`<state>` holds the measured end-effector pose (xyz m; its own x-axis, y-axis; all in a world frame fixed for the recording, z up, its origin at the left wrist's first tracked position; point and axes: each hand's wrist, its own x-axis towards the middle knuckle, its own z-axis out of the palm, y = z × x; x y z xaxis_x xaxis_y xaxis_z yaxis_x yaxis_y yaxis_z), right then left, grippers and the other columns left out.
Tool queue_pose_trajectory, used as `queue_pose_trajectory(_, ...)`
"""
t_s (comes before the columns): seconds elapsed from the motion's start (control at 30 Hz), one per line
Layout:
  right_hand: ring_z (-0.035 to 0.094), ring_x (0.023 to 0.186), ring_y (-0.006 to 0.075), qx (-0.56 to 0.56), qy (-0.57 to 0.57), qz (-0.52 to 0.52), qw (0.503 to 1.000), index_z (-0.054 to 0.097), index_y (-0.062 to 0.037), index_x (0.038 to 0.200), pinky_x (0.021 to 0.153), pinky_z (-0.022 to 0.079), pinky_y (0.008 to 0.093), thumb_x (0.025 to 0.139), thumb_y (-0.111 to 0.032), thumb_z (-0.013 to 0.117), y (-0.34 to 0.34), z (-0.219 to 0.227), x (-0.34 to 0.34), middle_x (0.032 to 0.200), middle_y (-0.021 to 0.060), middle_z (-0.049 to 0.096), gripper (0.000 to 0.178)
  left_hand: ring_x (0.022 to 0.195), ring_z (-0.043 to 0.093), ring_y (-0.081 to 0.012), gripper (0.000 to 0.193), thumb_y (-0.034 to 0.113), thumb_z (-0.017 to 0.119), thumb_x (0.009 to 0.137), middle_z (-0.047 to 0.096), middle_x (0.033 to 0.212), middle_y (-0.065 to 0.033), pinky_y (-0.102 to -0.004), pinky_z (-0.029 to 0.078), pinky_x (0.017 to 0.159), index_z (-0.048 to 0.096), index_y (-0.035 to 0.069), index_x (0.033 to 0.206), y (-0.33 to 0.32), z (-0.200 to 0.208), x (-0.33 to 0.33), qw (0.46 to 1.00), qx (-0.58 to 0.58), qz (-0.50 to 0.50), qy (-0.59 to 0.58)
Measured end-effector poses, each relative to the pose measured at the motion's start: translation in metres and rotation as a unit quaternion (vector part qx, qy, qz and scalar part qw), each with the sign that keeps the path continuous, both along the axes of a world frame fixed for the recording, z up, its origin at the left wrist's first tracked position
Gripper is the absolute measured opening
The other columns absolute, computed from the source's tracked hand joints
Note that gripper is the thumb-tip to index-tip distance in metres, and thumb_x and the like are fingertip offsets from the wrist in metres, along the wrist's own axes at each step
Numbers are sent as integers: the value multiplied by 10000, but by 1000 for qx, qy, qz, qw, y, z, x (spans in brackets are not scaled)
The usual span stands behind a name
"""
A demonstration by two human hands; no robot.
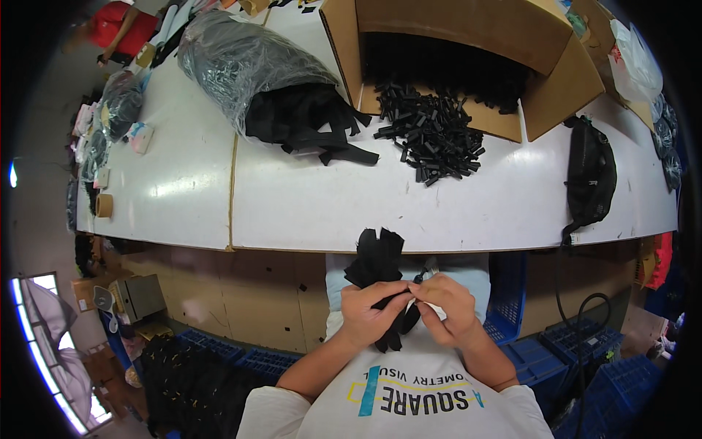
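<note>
My left hand (369,313) is closed around a bundle of black fabric strips (376,257), whose ends fan out above and below the fingers. Fingertips of my right hand (450,307) meet the left thumb and forefinger in a pinch over my lap. A small black piece (420,277) shows at that meeting point, too small to name, and what the right fingers grip is mostly hidden. On the table beyond, a heap of small black plastic pieces (436,139) spills from a cardboard box (468,25). More black strips (300,117) stick out of a clear plastic bag (245,55).
The white table's edge (292,245) lies just past my hands. A black pouch (589,172) rests at its right, a tape roll (104,205) at its left. Blue crates (534,358) stand below on the right, dark fabric (190,388) on the left. Another person (121,29) is at far left.
</note>
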<state>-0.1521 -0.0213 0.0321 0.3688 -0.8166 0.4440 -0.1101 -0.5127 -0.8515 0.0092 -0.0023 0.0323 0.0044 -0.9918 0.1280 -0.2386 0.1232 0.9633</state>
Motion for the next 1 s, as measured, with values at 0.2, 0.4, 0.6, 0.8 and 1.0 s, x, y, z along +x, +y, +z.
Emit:
queue_pose_trajectory(0.2,562,650,176,176,-115,-101,973,580,50,982,578,439,257,759,-5,586,17,-6,8,777,127,602,230,639,656,-143,138,-24,718,688,683,749,-104,-214,495,597,684,1,819,6,-8,5,997,-29,36,64)
queue_pose_trajectory(0.4,498,596,117,345,-94,6,934,580,48,879,539,389,237,839,-100,545,14,-23,7,734,84,574,158,662,599,-155,142,-69,686,666,642,753,-120,-254,481,619,662,-15,795,10,-10,7,994,-75,11,72)
queue_pose_trajectory(0.6,479,584,119,261,-126,-28,957,582,53,821,513,367,238,796,-22,582,20,-18,14,735,88,557,79,655,580,-160,173,-93,676,652,621,774,-141,-263,473,607,644,-28,809,12,-11,6,991,-89,-21,99)
queue_pose_trajectory(0.8,532,612,103,419,-276,-19,865,597,64,846,538,432,216,799,35,599,23,-12,19,725,72,582,55,631,568,-162,174,-84,683,634,612,753,-144,-257,464,577,641,-22,791,14,-13,12,992,-103,-44,62)
queue_pose_trajectory(1.0,558,510,149,145,-108,-33,983,624,31,840,442,422,248,691,67,646,17,-10,10,679,93,608,154,631,580,-183,179,-46,718,638,623,730,-120,-270,464,586,665,-6,804,11,-10,13,994,-96,-31,47)
